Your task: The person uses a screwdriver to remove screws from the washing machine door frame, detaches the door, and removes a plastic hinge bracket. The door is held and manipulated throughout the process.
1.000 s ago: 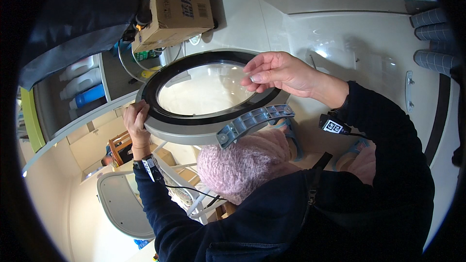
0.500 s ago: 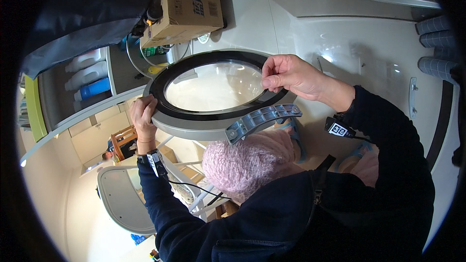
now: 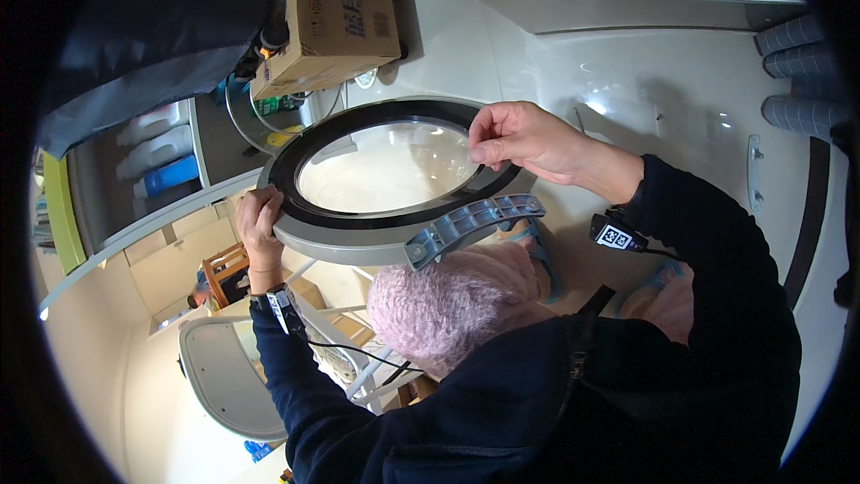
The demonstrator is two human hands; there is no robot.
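Observation:
A round washing machine door (image 3: 336, 242), grey outside with a black inner ring and a clear glass bowl (image 3: 385, 170), lies face up over my lap. My left hand (image 3: 259, 220) is closed on its left rim. Above the right part of the black ring, my right hand (image 3: 506, 137) is in a pinch, thumb against fingers. Whatever it may hold is too small or hidden to make out. A curved grey-blue ribbed bracket (image 3: 475, 226) sits along the door's near right edge. My pink fuzzy trouser knee (image 3: 439, 305) is beneath.
A cardboard box (image 3: 345, 27) stands at the far left, beside a shelf holding several detergent bottles (image 3: 166, 177). A white chair (image 3: 228, 376) is at lower left. Beyond the door is a large pale appliance body (image 3: 618, 72), with a small metal strip (image 3: 754, 175) to the right.
The view has shifted slightly, so the door and both hands appear a little further left. My left hand keeps its grip and my right hand stays pinched above the ring.

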